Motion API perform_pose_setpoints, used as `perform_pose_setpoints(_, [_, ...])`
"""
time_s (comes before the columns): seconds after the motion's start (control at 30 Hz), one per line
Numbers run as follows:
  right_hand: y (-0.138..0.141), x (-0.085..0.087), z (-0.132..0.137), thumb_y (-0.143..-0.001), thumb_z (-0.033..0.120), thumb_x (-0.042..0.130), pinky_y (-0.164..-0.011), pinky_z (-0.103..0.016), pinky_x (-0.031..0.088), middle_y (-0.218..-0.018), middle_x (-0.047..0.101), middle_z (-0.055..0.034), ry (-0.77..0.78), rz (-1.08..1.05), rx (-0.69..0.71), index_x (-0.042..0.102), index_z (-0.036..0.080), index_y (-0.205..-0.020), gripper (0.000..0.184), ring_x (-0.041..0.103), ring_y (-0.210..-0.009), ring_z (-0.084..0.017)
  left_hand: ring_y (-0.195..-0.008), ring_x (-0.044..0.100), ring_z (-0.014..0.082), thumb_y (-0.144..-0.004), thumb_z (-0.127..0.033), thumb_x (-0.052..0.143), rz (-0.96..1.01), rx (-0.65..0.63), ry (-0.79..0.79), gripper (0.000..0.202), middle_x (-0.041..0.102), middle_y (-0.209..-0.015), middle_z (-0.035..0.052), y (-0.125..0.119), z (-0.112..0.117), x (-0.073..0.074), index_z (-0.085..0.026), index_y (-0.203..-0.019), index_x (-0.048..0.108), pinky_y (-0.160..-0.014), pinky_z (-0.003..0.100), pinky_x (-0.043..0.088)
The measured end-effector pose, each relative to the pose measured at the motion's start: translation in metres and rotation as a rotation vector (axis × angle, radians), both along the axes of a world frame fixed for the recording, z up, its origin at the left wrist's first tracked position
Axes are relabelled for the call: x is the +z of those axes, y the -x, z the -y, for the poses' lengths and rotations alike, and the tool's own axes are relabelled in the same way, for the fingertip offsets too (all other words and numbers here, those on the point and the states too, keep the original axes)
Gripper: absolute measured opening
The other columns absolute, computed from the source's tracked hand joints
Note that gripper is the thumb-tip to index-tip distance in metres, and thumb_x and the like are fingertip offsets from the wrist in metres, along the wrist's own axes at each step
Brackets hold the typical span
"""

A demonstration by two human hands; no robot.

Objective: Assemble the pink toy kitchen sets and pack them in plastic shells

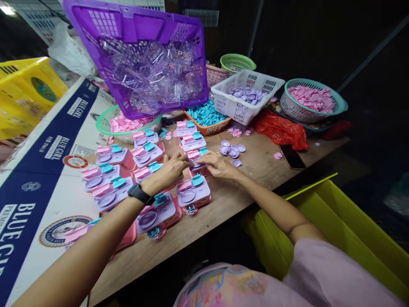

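My left hand (174, 169), with a dark watch at the wrist, reaches over a row of small toy assemblies. Its curled fingers meet a lilac toy base (193, 155) that carries a pink piece and a blue piece. From the other side, my right hand (219, 165) has its bent fingers pressed on the same base. The fingertips hide most of its oval dish. Nearer me stands another lilac toy base (198, 189) with a dish in place. Several loose lilac oval dishes (233, 150) lie beyond my right hand.
A purple crate (134, 17) of clear plastic pieces leans at the back. Behind are a white basket (244, 113) of lilac parts, an orange basket (211, 128) of blue parts and a teal basket (287, 102) of pink parts. A phone (292, 157) lies near the table edge.
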State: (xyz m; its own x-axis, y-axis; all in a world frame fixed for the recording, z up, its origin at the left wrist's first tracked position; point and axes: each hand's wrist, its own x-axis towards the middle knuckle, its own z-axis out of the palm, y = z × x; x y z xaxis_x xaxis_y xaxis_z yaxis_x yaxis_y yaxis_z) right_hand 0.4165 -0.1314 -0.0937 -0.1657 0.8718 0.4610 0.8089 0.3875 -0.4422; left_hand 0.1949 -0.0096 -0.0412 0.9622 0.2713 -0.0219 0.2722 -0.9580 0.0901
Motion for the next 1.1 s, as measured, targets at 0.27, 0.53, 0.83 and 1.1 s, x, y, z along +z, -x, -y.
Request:
perform_pose_setpoints(0.27, [-0.060,-0.009,0.064,-0.097,0.041,0.063,-0.086,-0.035,0.050,-0.102,0.075,-0.0150,0.347,0.206,-0.689,0.074,0.016,-0.097,0.027,0.067,-0.100,-0.029,-0.111,0.055,0.0297,-0.078,0.004,0.039,0.000,0.026,0.032,0.063,0.069,-0.125,0.0115,-0.006,0.003,0.006,-0.023,-0.124,0.073,-0.083,0.045,0.033])
perform_pose_setpoints(0.53, [-0.057,-0.003,0.058,-0.095,0.022,0.060,-0.075,-0.032,0.051,-0.094,0.078,-0.0121,0.388,0.145,-0.643,0.079,0.015,-0.096,0.020,0.071,-0.085,-0.025,-0.108,0.060,0.0266,-0.072,0.002,0.041,0.109,0.035,0.091,0.045,0.073,-0.109,0.0083,0.006,-0.018,0.022,-0.018,-0.093,0.075,-0.089,0.043,0.042])
perform_pose_setpoints(0.83, [-0.059,0.033,-0.071,-0.094,0.025,0.064,-0.086,-0.030,0.054,-0.104,0.080,-0.0068,-0.009,-0.177,0.088,0.079,0.018,-0.105,0.020,0.073,-0.095,-0.020,-0.118,0.055,0.0324,-0.076,0.001,0.043,0.176,0.023,-0.088,0.053,0.067,-0.131,0.0126,-0.018,-0.063,0.016,-0.016,-0.118,0.071,-0.093,0.051,0.042])
perform_pose_setpoints(1.1, [-0.056,0.004,-0.133,-0.091,0.014,0.067,-0.097,-0.030,0.055,-0.110,0.081,-0.0017,0.149,-0.091,0.325,0.083,0.028,-0.106,0.026,0.074,-0.107,-0.018,-0.120,0.052,0.0324,-0.075,0.004,0.042,0.078,-0.018,-0.095,0.066,0.062,-0.131,0.0159,-0.027,-0.077,0.002,-0.015,-0.135,0.064,-0.094,0.050,0.039])
